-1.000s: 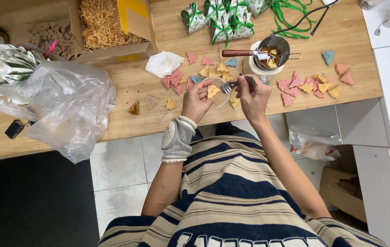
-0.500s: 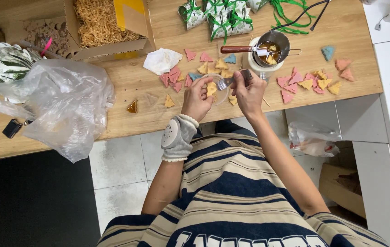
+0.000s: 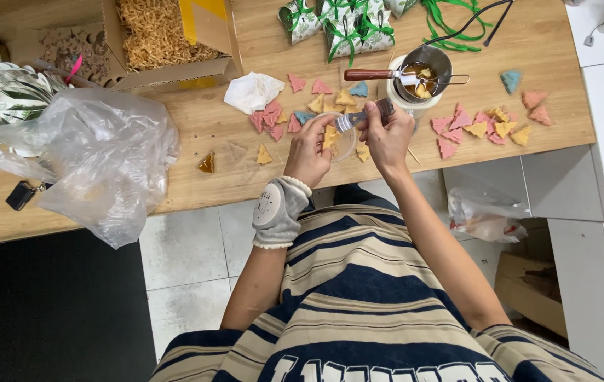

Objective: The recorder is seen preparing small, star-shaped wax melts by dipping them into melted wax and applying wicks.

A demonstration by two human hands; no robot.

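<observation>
Just above the middle of the frame, the left hand reaches to a small clear dish on the wooden table, its fingers curled and pinching a yellow tree-shaped piece at the dish; a grey wrist wrap covers the forearm just below it. Right beside it, the right hand has its fingers pressed together around the dark handle of a small metal spoon, whose bowl points left over the upper rim of the dish, close to the left fingertips. Pink, yellow and blue tree-shaped pieces lie scattered on the table around the dish, with another cluster of such pieces to the right. Directly above the right hand sits a small metal pot with a wooden handle, holding amber liquid. A crumpled white tissue lies up and to the left of the dish, a large clear plastic bag fills the left side, a cardboard box of straw filling sits at the upper left, and wrapped gift packets with green ribbon lie at the top
</observation>
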